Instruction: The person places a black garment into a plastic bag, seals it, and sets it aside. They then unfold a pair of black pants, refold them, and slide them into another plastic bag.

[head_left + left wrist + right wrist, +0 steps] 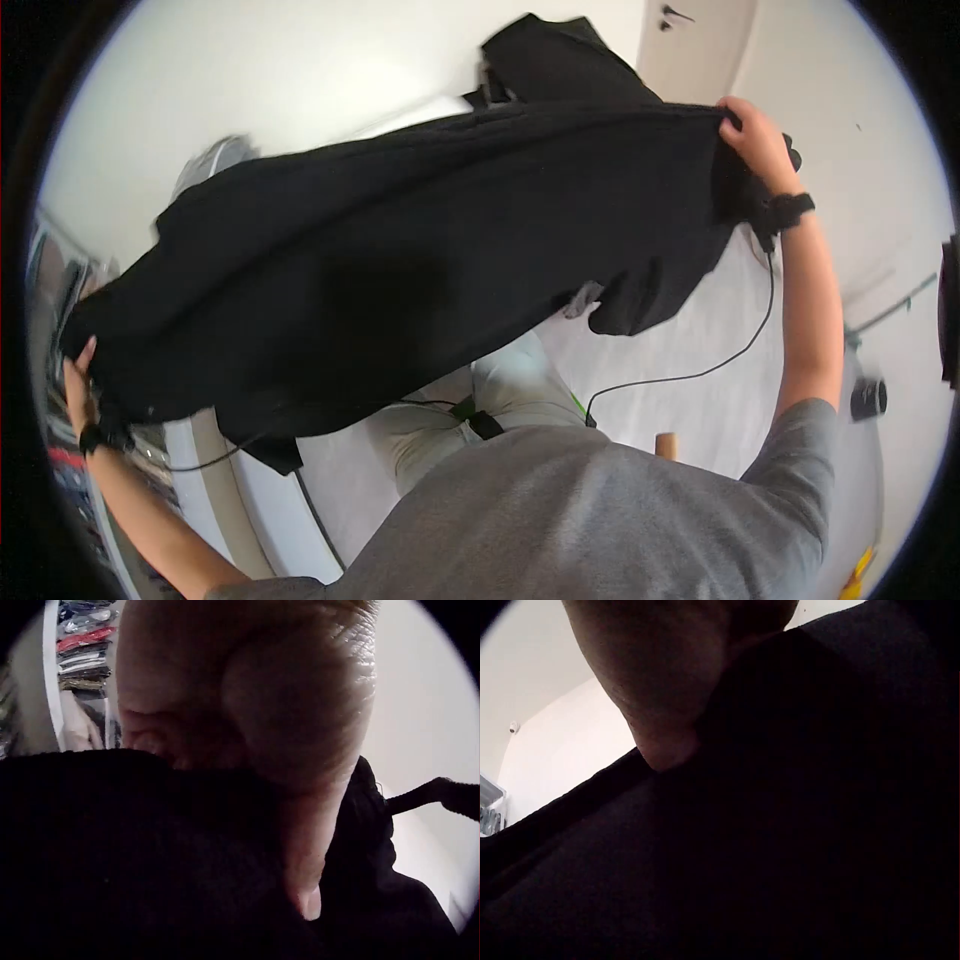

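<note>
A large black garment [430, 250] is stretched wide in front of the body in the head view, its lower edge hanging in folds. At its left end my left hand [80, 385] grips the cloth. The left wrist view shows that thumb [306, 855] lying over the near side of the black fabric, with the other fingers mostly hidden behind its edge. My right hand [758, 145] pinches the upper right corner, higher than the left. In the right wrist view the right thumb [667, 746] presses on the dark cloth at its top edge; the other fingers are hidden.
Shelves of folded, plastic-wrapped clothes [84, 645] stand on the left. Behind the garment is more black cloth [560, 60] and a grey item [215, 160]. A thin cable [690, 378] loops from the right wrist to the waist. A door [690, 50] is at the back.
</note>
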`<state>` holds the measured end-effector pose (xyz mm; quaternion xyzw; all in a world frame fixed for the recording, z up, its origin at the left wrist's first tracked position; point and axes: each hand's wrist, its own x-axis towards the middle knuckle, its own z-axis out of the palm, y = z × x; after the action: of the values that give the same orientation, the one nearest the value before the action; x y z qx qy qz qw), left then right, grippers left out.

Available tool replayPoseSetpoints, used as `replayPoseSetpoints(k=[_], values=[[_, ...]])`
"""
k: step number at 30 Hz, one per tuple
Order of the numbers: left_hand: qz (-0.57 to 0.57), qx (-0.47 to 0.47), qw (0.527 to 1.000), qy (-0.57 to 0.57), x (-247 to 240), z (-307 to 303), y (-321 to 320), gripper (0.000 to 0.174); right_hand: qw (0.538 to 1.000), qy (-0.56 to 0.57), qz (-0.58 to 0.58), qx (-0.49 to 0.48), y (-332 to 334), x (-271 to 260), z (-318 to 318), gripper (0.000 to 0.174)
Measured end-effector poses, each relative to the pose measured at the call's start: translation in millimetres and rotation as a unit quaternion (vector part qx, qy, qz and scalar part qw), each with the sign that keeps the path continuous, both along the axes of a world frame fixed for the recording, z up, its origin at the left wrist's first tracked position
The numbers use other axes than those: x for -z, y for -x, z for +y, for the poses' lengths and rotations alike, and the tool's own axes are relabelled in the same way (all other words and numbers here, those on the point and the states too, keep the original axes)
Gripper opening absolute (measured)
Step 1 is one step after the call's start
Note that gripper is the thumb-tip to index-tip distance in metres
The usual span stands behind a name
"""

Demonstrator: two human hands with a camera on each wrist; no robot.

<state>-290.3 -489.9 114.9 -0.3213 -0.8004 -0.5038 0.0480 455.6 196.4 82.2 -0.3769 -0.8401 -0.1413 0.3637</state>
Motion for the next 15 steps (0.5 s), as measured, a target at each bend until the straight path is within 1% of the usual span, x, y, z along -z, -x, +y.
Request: replayPoseSetpoints(k=[1,2,3,4,5,6,7,8,9,10,11,12,13,14,15], values=[[-0.022,-0.028,0.999,0.011,-13.7,25.3,0.2,0.052,0.998,-0.034,-0.044,-0.018,30.5,-34.8,39.8,0.025],[0.044,-0.076,0.996,0.018,-11.5,43.5,5.0,0.045,0.994,-0.082,-0.074,-0.026,49.5,-50.5,53.2,0.025],[0.111,-0.123,0.986,0.029,-15.6,60.3,8.8,0.04,0.987,-0.14,-0.077,-0.03,64.8,-68.4,72.6,0.026],[0.178,-0.166,0.969,0.04,-18.1,63.0,17.7,0.037,0.977,-0.199,-0.075,-0.032,79.8,-83.3,85.4,0.027],[0.298,-0.177,0.934,0.089,-24.7,61.8,27.2,0.042,0.962,-0.259,-0.079,-0.018,90.9,-103.9,92.6,0.028],[0.412,-0.183,0.882,0.14,-27.2,54.7,35.4,0.047,0.954,-0.296,-0.042,-0.028,102.2,-119.8,94.8,0.029],[0.447,-0.181,0.871,0.088,30.2,-19.9,20.6,0.047,0.937,-0.347,0.002,0.026,47.2,-59.7,-40.1,0.03],[0.228,-0.072,0.966,-0.099,20.6,21.9,13.0,0.048,0.937,-0.348,-0.001,0.018,75.2,-84.3,-8.0,0.031],[-0.004,0.039,0.956,-0.29,29.6,36.6,8.8,0.048,0.941,-0.338,-0.003,0.006,82.8,-76.5,3.3,0.031],[0.077,-0.02,0.98,-0.184,37.0,40.9,44.1,0.042,0.951,-0.304,-0.038,0.03,86.5,-67.8,40.3,0.032],[0.043,-0.025,0.988,-0.145,59.1,31.6,68.4,0.039,0.957,-0.276,-0.073,0.055,88.7,-58.7,56.7,0.033],[0.068,-0.057,0.996,-0.027,77.6,27.8,77.1,0.039,0.965,-0.23,-0.104,0.067,90.7,-42.9,64.7,0.035],[0.047,-0.068,0.997,0.002,114.3,9.0,76.3,0.04,0.963,-0.225,-0.13,0.064,88.4,-19.3,60.3,0.037],[-0.171,0.034,0.953,-0.248,139.7,15.0,88.7,0.043,0.963,-0.226,-0.14,0.047,96.7,-8.0,71.6,0.04],[-0.253,0.012,0.943,-0.216,170.0,5.2,83.1,0.047,0.966,-0.217,-0.136,0.035,100.3,13.4,63.3,0.043]])
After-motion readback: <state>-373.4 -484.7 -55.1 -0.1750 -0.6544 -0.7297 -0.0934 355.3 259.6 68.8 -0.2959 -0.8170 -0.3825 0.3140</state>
